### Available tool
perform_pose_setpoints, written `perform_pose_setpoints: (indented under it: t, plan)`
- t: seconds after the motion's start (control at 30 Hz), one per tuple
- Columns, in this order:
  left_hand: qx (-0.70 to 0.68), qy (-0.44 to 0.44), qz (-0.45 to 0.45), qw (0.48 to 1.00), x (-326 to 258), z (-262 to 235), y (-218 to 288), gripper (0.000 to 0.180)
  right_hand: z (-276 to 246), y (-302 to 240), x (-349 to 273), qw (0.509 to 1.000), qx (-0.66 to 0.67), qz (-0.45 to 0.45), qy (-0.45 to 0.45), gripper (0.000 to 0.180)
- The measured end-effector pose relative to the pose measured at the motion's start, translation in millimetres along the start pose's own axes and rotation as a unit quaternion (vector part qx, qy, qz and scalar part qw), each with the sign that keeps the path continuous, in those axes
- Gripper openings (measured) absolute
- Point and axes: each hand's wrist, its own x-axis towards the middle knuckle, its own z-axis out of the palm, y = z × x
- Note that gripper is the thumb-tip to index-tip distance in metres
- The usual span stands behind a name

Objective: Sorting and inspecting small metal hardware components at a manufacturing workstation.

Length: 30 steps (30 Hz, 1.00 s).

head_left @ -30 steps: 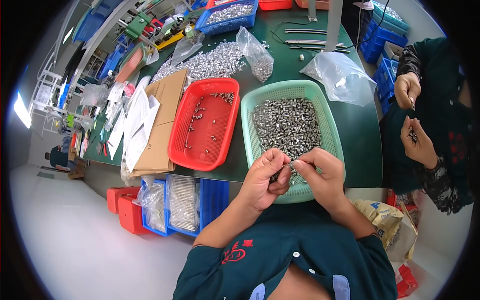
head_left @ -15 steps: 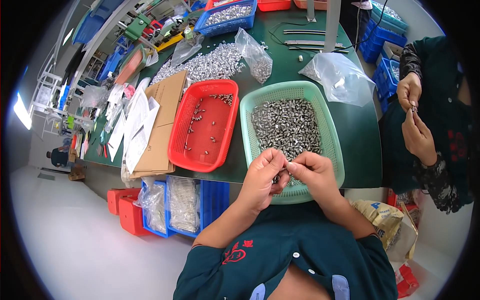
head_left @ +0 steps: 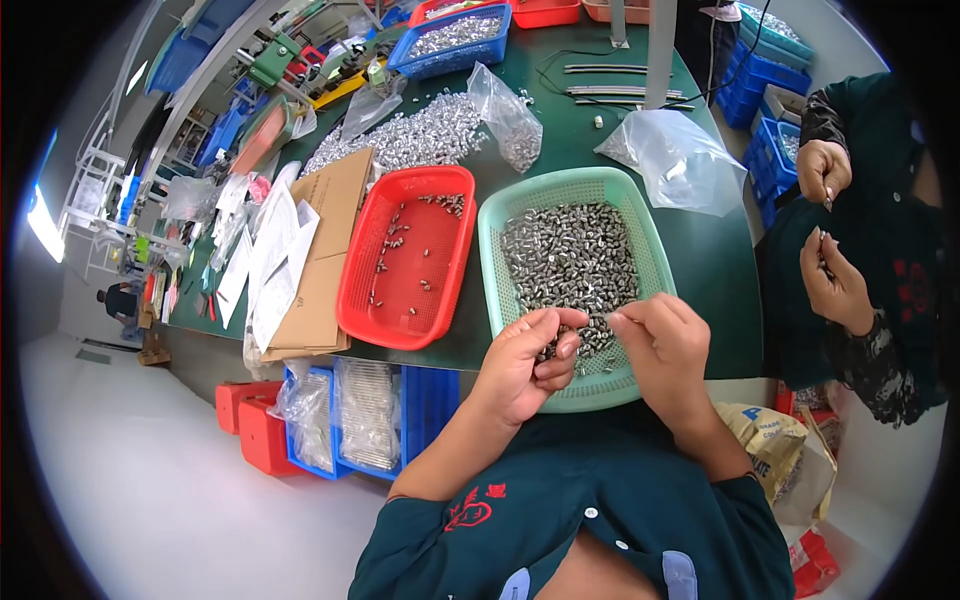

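Parts (head_left: pixel 570 255): lay heaped, metallic, in the green basket (head_left: pixel 489 250) below my hands, likely to catch drops.
Left hand (head_left: pixel 518 368): I curled it, seemingly cradling some.
Right hand (head_left: pixel 672 355): thumb near forefinger; I couldn't tell whether they gripped anything.

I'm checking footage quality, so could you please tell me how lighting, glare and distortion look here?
Head view: the light at far left is blown out white; head view: the metal parts in the green basket glint; head view: the table bows along its right edge, and corners go black.
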Motion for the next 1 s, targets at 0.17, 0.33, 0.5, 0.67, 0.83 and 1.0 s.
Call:
perform_pose_setpoints:
  t: [0.17,0.33,0.5,0.67,0.83,1.0]
  plan:
    - [0.019,-0.039,0.012,0.999,-1.4,-0.9,-1.7,0.024,10.1,1.4,-5.6,0.974,0.182,0.13,-0.044,0.011]
    - [0.019,-0.047,0.017,0.999,-2.2,-1.2,-2.3,0.024,13.2,-1.0,-6.1,0.978,0.168,0.107,-0.056,0.01]
    - [0.11,-0.024,0.059,0.992,-3.2,4.0,-2.5,0.026,11.5,-1.7,-4.1,0.994,0.099,0.013,-0.041,0.009]
    - [0.151,-0.033,0.082,0.985,-4.5,9.1,-2.4,0.028,6.1,-8.0,-4.1,0.996,0.025,-0.066,-0.052,0.007]
    - [0.087,-0.067,0.047,0.993,-2.3,6.5,-0.9,0.028,14.8,-1.0,-12.5,0.997,0.066,-0.045,0.017,0.009]
    - [0.112,-0.061,0.071,0.989,-4.9,7.0,-4.8,0.033,17.3,-4.4,-15.7,0.962,0.224,0.148,-0.053,0.008]
